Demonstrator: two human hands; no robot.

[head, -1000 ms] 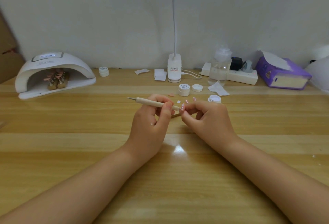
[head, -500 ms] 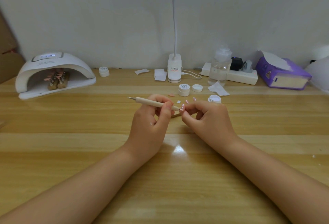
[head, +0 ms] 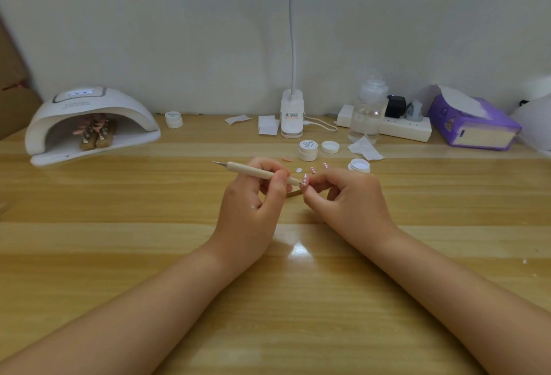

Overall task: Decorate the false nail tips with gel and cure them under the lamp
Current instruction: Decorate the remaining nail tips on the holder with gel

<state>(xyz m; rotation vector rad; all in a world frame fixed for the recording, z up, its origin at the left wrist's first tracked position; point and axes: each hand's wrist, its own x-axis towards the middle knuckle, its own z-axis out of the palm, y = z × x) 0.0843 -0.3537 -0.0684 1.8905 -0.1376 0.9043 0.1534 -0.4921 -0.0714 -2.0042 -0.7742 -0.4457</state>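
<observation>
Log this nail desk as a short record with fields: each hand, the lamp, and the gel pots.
left hand: grips wooden dotting tool, tip at the nail
right hand: pinches pink nail tip
curing lamp: far left, nail holders inside
gel pots: closed pot, loose lid, open pot
loose nail tips: on desk behind the hands

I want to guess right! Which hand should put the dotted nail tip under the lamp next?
Probably the right hand: it already pinches the nail tip. The left hand is busy gripping the dotting tool, though the lamp sits on the left.

jar label (head: 308, 145) unreadable, forearms cropped
</observation>
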